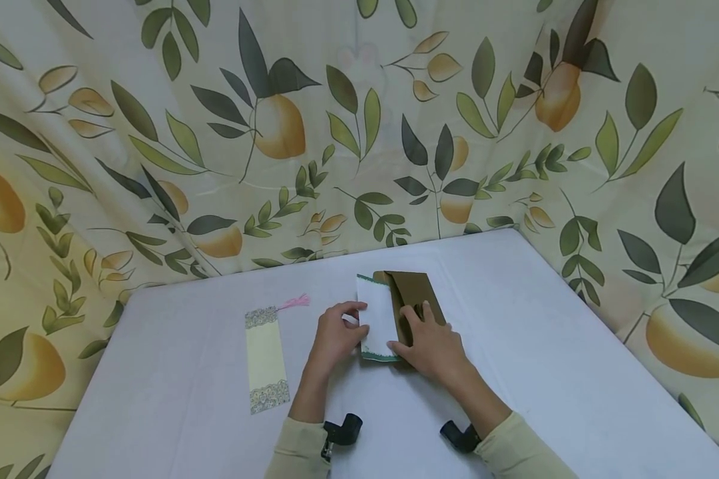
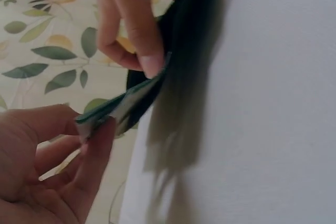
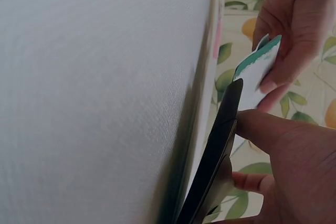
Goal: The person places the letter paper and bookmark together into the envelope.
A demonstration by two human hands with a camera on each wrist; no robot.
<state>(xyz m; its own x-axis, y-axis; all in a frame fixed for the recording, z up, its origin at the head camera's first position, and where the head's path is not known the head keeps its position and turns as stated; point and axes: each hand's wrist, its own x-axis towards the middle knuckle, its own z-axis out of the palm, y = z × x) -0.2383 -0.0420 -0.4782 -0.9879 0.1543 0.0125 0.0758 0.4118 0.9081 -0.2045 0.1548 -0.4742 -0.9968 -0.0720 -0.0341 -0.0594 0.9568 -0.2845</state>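
Observation:
A white folded card (image 1: 376,313) with green edging lies partly inside a brown envelope (image 1: 416,286) near the table's back middle. My left hand (image 1: 335,336) pinches the card's left edge between thumb and fingers. Over the envelope's near part is my right hand (image 1: 434,346), gripping it, with the thumb by the opening where the card goes in. In the right wrist view the envelope (image 3: 212,150) looks dark and stands edge-on, tilted up off the table, and the card (image 3: 257,69) sticks out of it. The card's far part is hidden inside the envelope.
A pale yellow bookmark (image 1: 265,352) with grey patterned ends and a pink tassel (image 1: 295,301) lies left of my left hand. A white cloth covers the table (image 1: 545,372). Behind it hangs a curtain (image 1: 347,166) printed with leaves and fruit.

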